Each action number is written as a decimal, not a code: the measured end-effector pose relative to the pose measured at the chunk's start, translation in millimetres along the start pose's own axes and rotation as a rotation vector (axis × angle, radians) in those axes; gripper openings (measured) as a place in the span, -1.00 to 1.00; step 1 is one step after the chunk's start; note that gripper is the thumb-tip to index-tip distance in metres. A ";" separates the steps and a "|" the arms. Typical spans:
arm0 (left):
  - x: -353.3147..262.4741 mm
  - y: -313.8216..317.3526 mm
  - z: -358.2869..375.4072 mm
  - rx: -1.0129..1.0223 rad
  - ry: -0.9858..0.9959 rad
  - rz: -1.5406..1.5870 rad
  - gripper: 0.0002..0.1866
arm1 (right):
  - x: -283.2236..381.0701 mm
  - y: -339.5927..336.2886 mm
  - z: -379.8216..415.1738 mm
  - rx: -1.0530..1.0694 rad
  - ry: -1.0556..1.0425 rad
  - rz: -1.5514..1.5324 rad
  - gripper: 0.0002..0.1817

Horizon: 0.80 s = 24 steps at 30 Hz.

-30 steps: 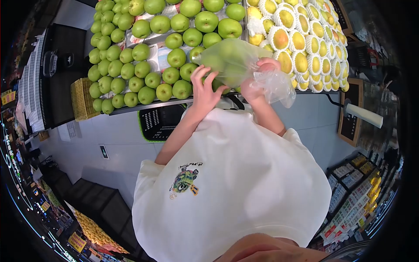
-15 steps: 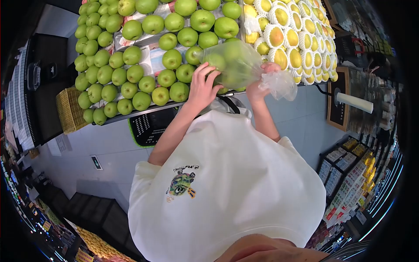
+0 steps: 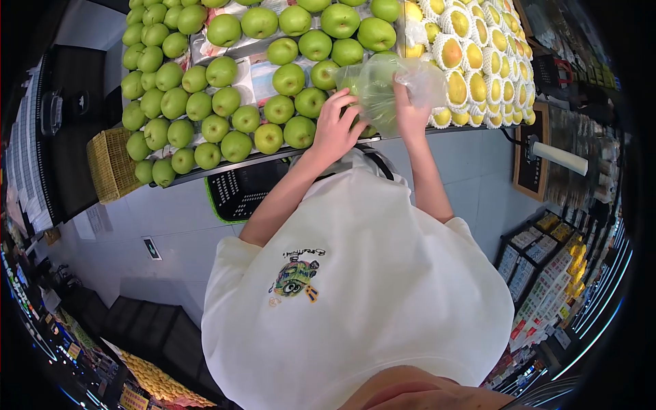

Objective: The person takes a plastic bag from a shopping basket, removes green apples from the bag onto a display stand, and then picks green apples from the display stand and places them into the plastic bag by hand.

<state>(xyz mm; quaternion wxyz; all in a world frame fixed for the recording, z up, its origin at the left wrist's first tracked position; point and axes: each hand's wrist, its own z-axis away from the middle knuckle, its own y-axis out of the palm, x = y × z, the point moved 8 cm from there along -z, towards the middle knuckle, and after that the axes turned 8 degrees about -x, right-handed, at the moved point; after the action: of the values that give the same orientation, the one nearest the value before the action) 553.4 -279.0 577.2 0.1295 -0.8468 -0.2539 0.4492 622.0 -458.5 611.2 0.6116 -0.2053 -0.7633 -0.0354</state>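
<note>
A clear plastic bag is between my two hands at the front edge of the green apples. Green shows through it; whether apples are inside or behind it I cannot tell. My left hand grips the bag's left side with bent fingers, beside the front row of apples. On the other side, my right hand is closed on the bag's gathered, crumpled part, its fingertips partly covered by the film. Right of the bag lie yellow fruits in white foam nets.
Under the display's front edge is a black basket with a green rim. A wicker basket stands at the left end. To the right are a white roll and a wood-framed board. Packaged goods fill a rack at lower right.
The apples and foam-netted fruits sit further right in view. My right hand has turned upright and moved up, raising the bag's crumpled end. My left hand has shifted slightly right in view, still at the bag.
</note>
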 end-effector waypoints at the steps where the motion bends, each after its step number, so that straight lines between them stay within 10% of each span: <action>1: 4.6 -2.8 0.5 -0.019 0.022 -0.021 -0.58 | 2.4 1.4 -0.8 0.007 0.002 -0.004 -0.59; 3: 3.1 -15.2 -3.9 -0.076 0.035 -0.033 -0.81 | 5.5 5.6 -2.0 0.052 0.037 0.007 -0.55; 24: 30.3 -19.5 10.0 0.223 -0.259 -0.189 -0.73 | 3.1 -4.1 42.4 0.503 -0.244 0.355 -0.05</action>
<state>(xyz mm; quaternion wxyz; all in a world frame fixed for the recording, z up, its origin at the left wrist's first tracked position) 553.3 -246.2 559.2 0.2304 -0.7347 -0.2957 0.5654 581.0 -448.5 604.4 0.5439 -0.1803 -0.7679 0.2863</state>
